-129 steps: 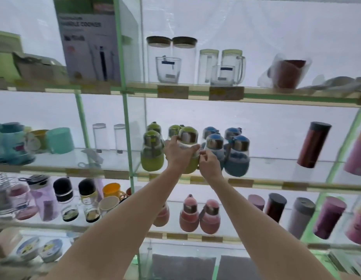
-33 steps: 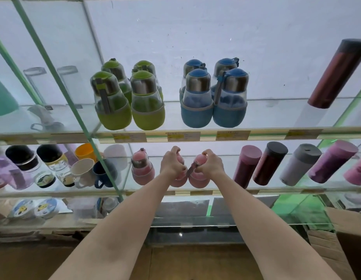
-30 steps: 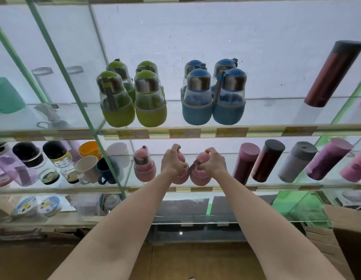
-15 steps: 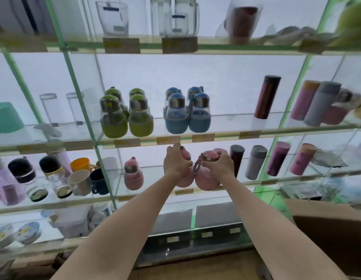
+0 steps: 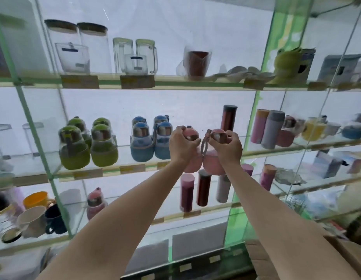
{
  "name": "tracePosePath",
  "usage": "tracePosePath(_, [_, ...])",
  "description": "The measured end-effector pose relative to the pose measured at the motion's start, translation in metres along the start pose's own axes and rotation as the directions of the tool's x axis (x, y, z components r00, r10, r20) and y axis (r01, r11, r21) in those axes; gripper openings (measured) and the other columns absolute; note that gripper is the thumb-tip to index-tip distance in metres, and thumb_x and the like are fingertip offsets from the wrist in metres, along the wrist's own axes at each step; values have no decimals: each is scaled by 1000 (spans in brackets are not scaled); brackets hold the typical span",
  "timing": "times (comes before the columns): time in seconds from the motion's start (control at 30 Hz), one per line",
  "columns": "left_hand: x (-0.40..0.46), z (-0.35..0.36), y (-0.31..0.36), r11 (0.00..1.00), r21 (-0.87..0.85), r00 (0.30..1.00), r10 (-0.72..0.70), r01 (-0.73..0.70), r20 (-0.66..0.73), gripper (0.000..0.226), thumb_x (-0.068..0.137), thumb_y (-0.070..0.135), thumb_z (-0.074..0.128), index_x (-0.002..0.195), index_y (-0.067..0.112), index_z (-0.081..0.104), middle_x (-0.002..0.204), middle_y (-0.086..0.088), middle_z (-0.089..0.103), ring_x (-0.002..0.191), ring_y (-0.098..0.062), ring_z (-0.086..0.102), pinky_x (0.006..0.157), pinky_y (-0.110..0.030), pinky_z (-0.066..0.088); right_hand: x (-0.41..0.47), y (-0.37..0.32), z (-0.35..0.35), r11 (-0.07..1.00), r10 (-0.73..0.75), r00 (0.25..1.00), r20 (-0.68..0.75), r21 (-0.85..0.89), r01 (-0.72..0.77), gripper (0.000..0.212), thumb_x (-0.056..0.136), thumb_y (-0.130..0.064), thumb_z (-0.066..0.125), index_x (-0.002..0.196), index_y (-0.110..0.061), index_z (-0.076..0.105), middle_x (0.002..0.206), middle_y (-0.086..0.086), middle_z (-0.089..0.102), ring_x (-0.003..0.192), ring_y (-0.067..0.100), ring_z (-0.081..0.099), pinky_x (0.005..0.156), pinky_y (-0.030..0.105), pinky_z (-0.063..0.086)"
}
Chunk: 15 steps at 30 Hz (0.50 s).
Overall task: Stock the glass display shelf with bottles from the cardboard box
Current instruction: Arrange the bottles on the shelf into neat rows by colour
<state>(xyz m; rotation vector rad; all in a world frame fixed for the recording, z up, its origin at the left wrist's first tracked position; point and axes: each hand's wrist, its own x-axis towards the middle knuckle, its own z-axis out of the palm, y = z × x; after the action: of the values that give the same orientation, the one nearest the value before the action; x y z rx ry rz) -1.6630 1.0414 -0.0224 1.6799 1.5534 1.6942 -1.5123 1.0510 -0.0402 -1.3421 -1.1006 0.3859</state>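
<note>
My left hand (image 5: pixel 180 145) grips the neck of one pink bottle (image 5: pixel 192 164), and my right hand (image 5: pixel 227 147) grips the neck of a second pink bottle (image 5: pixel 211 163). Both bottles hang side by side in front of the middle glass shelf (image 5: pixel 131 168), just right of the blue bottles (image 5: pixel 150 140). Green bottles (image 5: pixel 88 144) stand further left on that shelf. A third pink bottle (image 5: pixel 95 201) stands on the shelf below. The cardboard box (image 5: pixel 337 257) shows at the lower right.
A tall dark red flask (image 5: pixel 229 118) stands just behind my right hand. Slim tumblers (image 5: pixel 203 189) line the lower shelf beneath the held bottles. Mugs (image 5: pixel 34 217) sit at lower left, glass jars (image 5: pixel 78 47) on the top shelf. A green glass upright (image 5: pixel 254 126) divides the bays at right.
Both hands lifted the two pink bottles off the lower shelf and raised them to the level of the middle shelf, beside the blue bottles. The view tilted upward and rightward.
</note>
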Motion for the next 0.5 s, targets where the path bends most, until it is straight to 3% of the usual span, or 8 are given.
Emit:
tracePosePath(0.13, [30,30,13,998,43,999,40,-39,-14,52,71,28,86,115,11,64,105,-3,68,98,-19,61,87,-30,49,41,3,7,999,-38,999,23,38,37,61,65,-38,91,114,-13,64,102,0,71,99,21,66,87,32,52])
tracePosePath(0.37, [80,83,-6,988,151,998,2,9,-71,40,76,30,82,109,15,66,104,-3,68,97,-21,61,84,-33,49,113,29,37,991,-37,988,150,134,17,64,66,-32,92,119,-12,62,106,3,70,107,27,64,97,45,50])
tracePosePath(0.5, [97,111,-33,991,100,989,-77,89,-123,40,80,20,79,116,14,62,114,-8,61,98,-18,58,82,-23,41,137,55,63,982,-35,956,291,190,-22,69,67,-34,92,124,-15,58,112,1,68,109,21,63,101,45,49])
